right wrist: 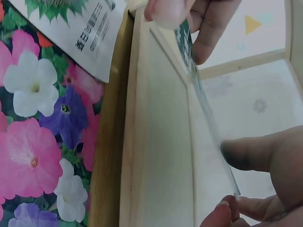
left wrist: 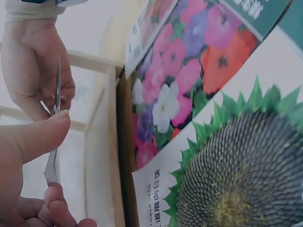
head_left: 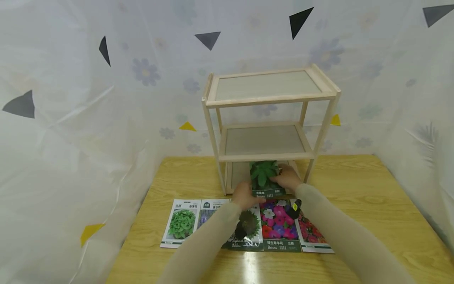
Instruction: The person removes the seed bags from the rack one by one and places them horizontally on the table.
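A seed packet with a green leafy plant (head_left: 263, 173) is held between both hands, in front of the bottom shelf (head_left: 239, 173) of a small wooden rack. My left hand (head_left: 244, 196) pinches its left edge between thumb and fingers, while my right hand (head_left: 288, 178) pinches the opposite side. Both wrist views show the packet (left wrist: 53, 165) nearly edge-on and thin. Below the hands lie a sunflower-head packet (left wrist: 232, 175) and a petunia packet (right wrist: 35, 132). My left forearm partly covers the sunflower packet in the head view.
The three-tier wooden rack (head_left: 269, 157) stands at the table's back. Along its front, the row of packets also includes a green-leaf one (head_left: 181, 224), a purple-flower one (head_left: 205, 216) and a red-flower one (head_left: 311, 230). A patterned sheet (head_left: 142, 102) hangs behind the wooden table (head_left: 354, 189).
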Demonstrator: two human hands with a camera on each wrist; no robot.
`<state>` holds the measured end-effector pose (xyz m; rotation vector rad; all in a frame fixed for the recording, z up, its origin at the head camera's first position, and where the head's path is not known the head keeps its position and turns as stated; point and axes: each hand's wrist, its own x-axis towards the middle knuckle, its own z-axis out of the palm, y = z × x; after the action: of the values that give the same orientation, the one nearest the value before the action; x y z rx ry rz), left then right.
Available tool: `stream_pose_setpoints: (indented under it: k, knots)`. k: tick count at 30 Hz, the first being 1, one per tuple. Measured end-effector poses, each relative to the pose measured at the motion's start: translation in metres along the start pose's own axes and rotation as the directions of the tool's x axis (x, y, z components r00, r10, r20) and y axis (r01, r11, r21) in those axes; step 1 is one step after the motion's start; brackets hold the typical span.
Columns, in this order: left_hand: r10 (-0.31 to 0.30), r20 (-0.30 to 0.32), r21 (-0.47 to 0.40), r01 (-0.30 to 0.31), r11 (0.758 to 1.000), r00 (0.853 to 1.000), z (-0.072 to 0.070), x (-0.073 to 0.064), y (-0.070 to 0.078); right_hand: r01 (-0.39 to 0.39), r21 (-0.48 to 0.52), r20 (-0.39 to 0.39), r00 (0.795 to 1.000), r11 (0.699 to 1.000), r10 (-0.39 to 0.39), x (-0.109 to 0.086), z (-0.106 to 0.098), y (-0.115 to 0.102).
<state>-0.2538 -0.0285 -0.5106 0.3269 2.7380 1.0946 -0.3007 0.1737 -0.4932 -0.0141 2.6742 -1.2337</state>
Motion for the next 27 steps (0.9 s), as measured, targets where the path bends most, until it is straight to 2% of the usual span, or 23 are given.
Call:
stream_pose_setpoints:
  k: [5,10,16,22,27]
  knots:
    - [-0.001,-0.012,-0.05,0.001,0.999,1.0,-0.005,-0.015,0.003,0.013,0.042,0.03,0.999,0.999,-0.014,-0.011,-0.007,-0.004]
    - [0.036,-0.02,-0.082,-0.038,0.996,0.999,-0.013,-0.032,0.008,0.044,0.05,0.057,0.997,0.998,-0.047,-0.018,-0.015,-0.005]
    - [0.084,-0.016,-0.116,-0.085,0.99,0.996,-0.022,-0.05,0.014,0.116,0.026,0.058,0.991,0.993,-0.117,-0.03,-0.02,-0.015]
    - [0.086,-0.005,-0.132,-0.086,0.987,0.996,-0.025,-0.069,0.011,0.179,0.005,0.068,0.982,0.984,-0.179,-0.046,-0.026,-0.02]
    - [0.099,0.006,-0.115,-0.098,0.989,0.995,-0.025,-0.083,0.008,0.2,0.072,0.088,0.975,0.977,-0.206,-0.055,-0.031,-0.015]
